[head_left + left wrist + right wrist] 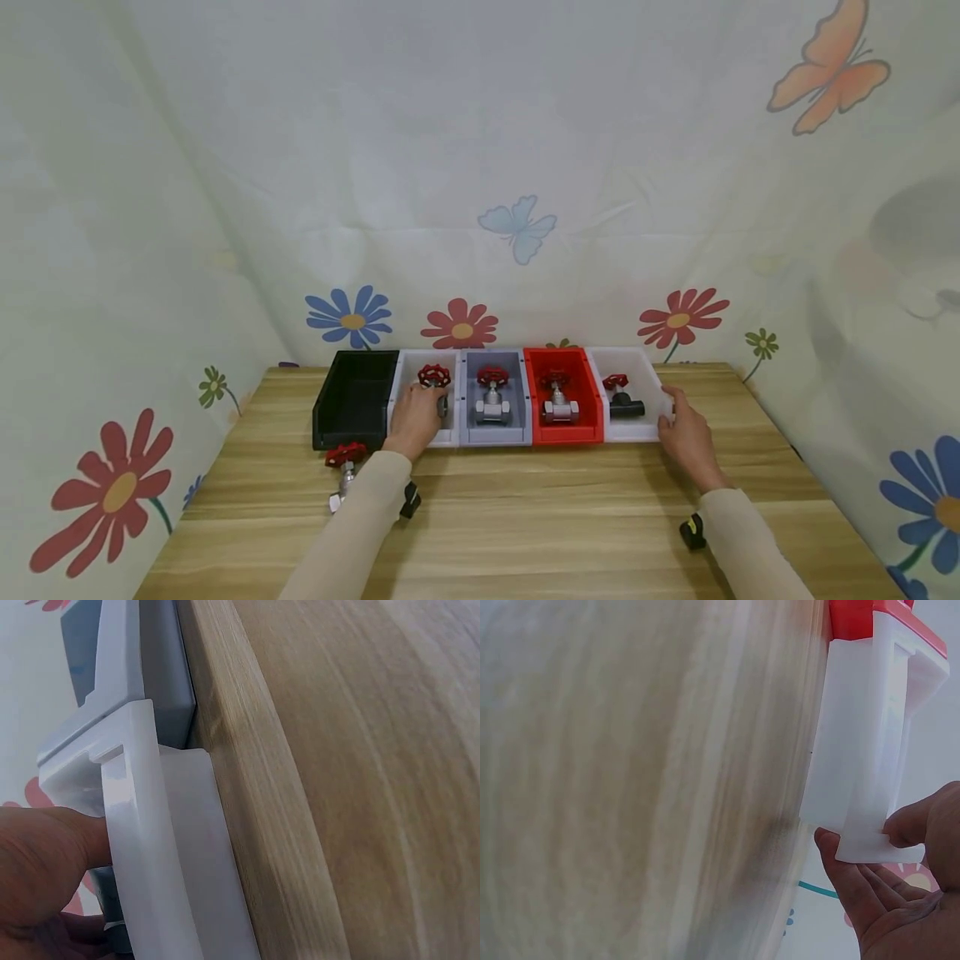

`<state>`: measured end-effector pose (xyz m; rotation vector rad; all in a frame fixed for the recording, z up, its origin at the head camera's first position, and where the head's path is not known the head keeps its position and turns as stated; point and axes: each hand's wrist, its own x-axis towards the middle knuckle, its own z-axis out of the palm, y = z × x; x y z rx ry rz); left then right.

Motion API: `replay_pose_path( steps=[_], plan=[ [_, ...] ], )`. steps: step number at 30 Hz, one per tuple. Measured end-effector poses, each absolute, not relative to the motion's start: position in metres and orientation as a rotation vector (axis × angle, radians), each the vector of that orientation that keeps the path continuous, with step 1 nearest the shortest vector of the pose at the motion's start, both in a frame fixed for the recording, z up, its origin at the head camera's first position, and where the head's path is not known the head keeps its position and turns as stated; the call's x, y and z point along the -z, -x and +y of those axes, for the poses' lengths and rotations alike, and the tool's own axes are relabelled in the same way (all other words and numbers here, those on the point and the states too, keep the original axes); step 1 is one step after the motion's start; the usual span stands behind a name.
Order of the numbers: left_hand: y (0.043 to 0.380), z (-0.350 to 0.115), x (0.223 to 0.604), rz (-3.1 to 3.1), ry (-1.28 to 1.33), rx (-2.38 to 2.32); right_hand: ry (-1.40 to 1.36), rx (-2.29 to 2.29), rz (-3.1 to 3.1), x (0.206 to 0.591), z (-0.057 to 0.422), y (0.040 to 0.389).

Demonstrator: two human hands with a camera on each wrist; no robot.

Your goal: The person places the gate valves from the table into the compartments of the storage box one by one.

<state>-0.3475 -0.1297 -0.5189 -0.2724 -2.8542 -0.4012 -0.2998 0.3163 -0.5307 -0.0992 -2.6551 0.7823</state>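
Note:
My left hand (414, 419) reaches into the white bin (447, 437) second from the left. Its fingers hold a valve with a red handwheel (434, 376); much of the valve body is hidden by the hand. In the left wrist view, a dark part of the valve (106, 894) shows beside the fingers, behind the bin's front wall. At the row's right end, my right hand (687, 437) pinches the side of another white bin (636, 431), thumb inside and fingers outside. That bin holds a black-bodied valve (626, 406) with a red handwheel.
A black bin (356, 437) stands at the row's left end. Metal valves with red handwheels lie in the grey bin (495, 435) and red bin (566, 436). Another valve (346, 475) lies on the wooden table (540, 525) before the black bin, partly behind my left sleeve.

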Motion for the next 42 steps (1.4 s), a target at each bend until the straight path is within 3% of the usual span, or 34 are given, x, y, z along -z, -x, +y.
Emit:
replay_pose_path(
  steps=[42],
  plan=[
    [0.348,-0.136,0.513,-2.993,0.393,0.458,0.122,-0.789,-2.669,0.528,0.314,0.299]
  ],
)
